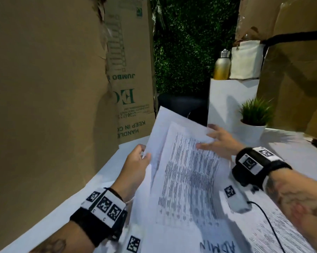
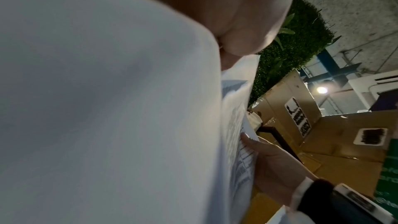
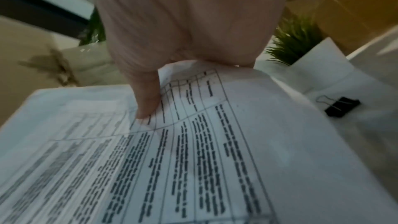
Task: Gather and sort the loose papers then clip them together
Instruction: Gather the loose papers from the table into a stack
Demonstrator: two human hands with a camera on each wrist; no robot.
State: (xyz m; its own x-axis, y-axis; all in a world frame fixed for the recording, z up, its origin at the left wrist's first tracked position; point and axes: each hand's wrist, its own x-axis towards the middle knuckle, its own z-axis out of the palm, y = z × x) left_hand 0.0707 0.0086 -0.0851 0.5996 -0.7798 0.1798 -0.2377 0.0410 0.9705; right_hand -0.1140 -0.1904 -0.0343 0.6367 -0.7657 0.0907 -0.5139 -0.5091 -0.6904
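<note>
Upside down on the tall brown cardboard box (image 1: 130, 70): "JUMBO", "EC", "KEEP IN", "HANDLE". A white sheet (image 1: 216, 247) at the table's near edge reads "ADMIN".

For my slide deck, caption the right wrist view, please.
Right hand pinches printed papers; black binder clip waits on table.

Both wrists w/ black straps (image 1: 92, 223) carrying white blocks w/ sq. b&w marker tags (image 1: 249, 162); forearms tattooed, bare.

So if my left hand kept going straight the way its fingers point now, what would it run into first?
Probably the cardboard box standing at the table's far edge. The left hand, holding the papers by their left side, points up and away toward it; nothing shows in between, though depth is hard to judge.
</note>
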